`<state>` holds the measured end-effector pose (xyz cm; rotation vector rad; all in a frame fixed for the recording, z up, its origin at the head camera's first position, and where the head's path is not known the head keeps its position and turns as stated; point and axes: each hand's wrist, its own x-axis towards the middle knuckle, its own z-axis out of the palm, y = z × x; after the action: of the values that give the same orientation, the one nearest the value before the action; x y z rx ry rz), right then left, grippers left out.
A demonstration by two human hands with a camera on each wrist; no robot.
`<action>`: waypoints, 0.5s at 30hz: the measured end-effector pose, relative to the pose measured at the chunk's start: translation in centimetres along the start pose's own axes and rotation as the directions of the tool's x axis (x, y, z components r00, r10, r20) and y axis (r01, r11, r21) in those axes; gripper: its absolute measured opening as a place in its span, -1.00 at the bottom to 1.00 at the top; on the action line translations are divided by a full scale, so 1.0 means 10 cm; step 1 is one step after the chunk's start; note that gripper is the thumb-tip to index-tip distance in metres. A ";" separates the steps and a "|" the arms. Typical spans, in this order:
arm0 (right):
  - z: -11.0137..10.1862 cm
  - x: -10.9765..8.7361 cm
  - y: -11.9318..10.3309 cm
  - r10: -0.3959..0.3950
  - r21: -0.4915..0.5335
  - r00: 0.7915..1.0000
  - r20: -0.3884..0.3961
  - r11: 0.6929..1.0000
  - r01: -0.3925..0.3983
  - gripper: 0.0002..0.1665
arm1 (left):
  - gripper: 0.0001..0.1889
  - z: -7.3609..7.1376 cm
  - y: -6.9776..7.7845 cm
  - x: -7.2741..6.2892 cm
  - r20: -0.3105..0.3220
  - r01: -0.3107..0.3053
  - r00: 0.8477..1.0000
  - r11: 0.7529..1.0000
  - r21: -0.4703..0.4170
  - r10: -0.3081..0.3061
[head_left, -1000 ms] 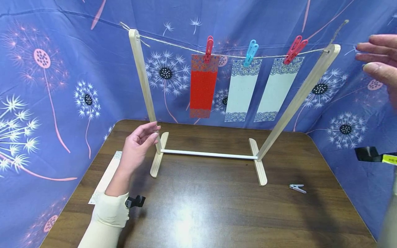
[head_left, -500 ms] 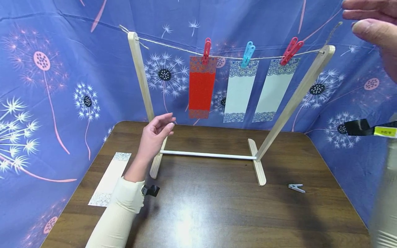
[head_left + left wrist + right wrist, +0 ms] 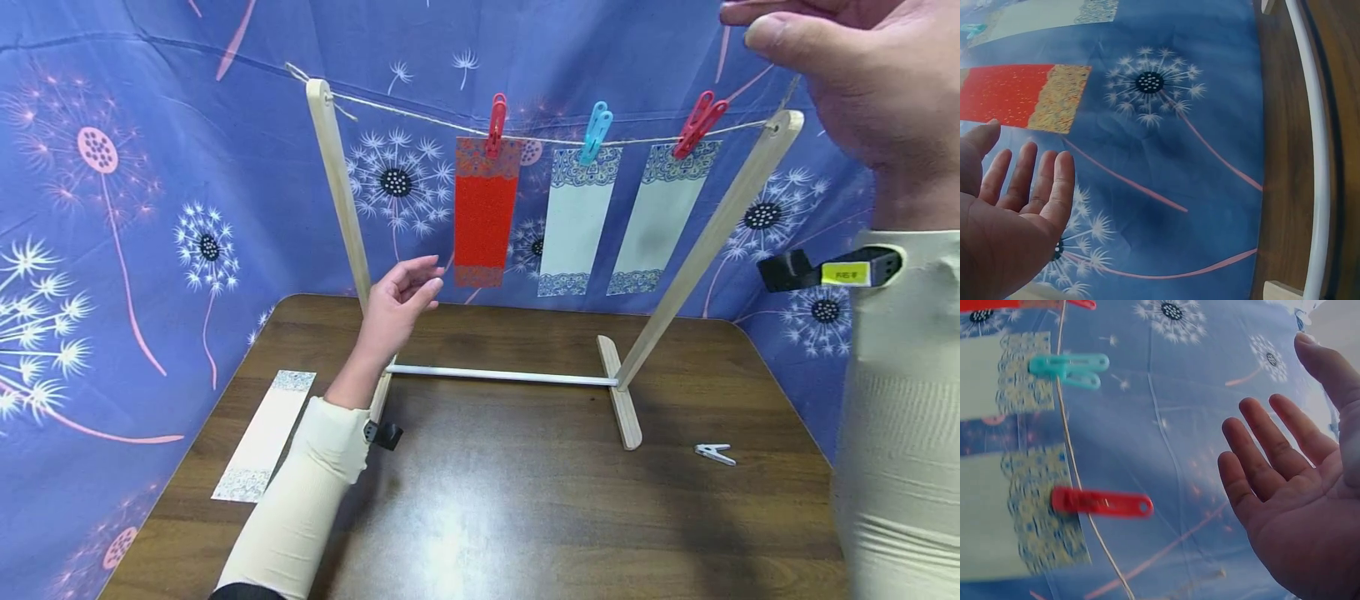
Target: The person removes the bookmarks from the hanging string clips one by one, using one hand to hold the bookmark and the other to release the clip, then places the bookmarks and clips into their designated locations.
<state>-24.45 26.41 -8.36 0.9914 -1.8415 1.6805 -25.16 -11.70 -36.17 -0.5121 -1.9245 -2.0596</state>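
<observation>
My left hand (image 3: 401,304) hovers below and left of the red card (image 3: 486,221), fingers relaxed and holding nothing. High on the right, my right hand (image 3: 877,92) is in the air near the right post, its fingers apart with nothing between them. A red clothespin (image 3: 497,125) clips the red card to the string (image 3: 420,112). The middle white card (image 3: 577,225) hangs from a blue clothespin (image 3: 596,133). Another red clothespin (image 3: 1102,502) holds the right white card (image 3: 656,221); in the right wrist view it is left of the right hand.
A wooden rack with a left post (image 3: 341,192), right post (image 3: 712,250) and white crossbar (image 3: 502,376) stands on the brown table (image 3: 525,500). A loose patterned white card (image 3: 264,437) lies at left, a pale clothespin (image 3: 715,453) at right. Blue cloth (image 3: 135,275) hangs behind.
My left hand has moved right and up, from beside the left post toward the red card. My right hand has come left and up toward the line's right end. The cards stay hanging.
</observation>
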 end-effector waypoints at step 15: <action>0.75 0.13 -0.05 0.281 -0.119 0.958 0.059 0.955 -0.273 -0.48 | -0.59 0.14 -0.16 0.18 0.014 0.031 0.999 0.999 -0.038 -0.030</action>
<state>-23.88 18.82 -8.25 0.7892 -2.1833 1.6938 -27.35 -10.13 -36.81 -0.5088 -1.9151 -2.1211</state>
